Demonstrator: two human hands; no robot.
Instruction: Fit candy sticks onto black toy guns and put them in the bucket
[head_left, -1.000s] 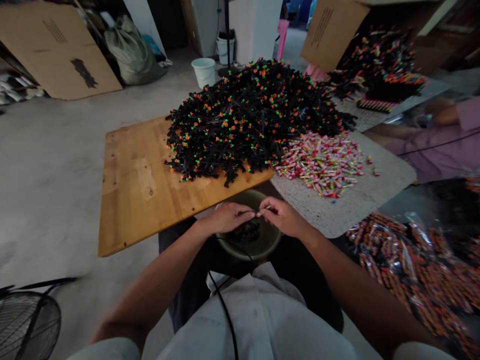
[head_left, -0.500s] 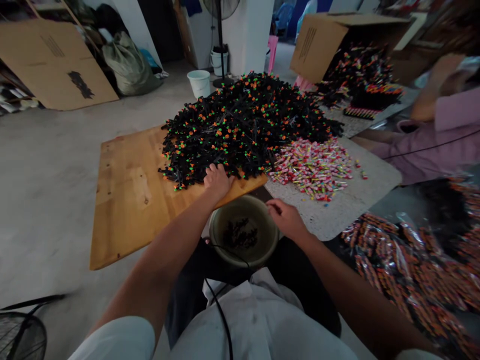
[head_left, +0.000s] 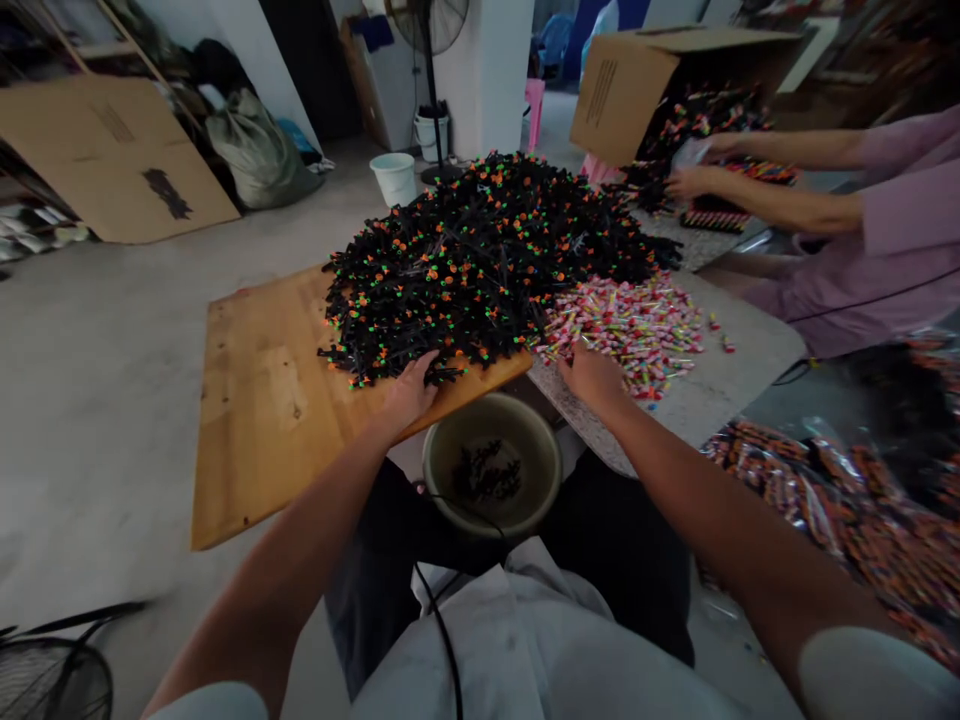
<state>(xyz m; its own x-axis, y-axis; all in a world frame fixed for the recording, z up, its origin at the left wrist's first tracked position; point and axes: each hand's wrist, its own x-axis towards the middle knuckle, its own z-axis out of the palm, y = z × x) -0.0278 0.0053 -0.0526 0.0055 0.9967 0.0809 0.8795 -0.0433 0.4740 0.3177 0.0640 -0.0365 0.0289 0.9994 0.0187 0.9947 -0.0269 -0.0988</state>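
A large heap of black plastic pieces with orange and green tips covers much of the wooden board. At its front edge, my left hand has thumb and finger around a black piece with a green tip. My right hand reaches to the near left edge of a pile of small pink, red and yellow tubes. Its fingers are bent together, and what lies between the fingertips is hidden. Between my knees, below the board, stands a basin with several dark pieces in it.
To the right, a co-worker's hands hold something clear near an open cardboard box. Bagged orange-and-black goods lie at lower right. A white bucket stands behind the heap, and a fan is at lower left.
My right hand has moved from above the basin's rim up to the pink tubes. My left hand has drawn back slightly to the left. The co-worker's hands have moved left toward the box.
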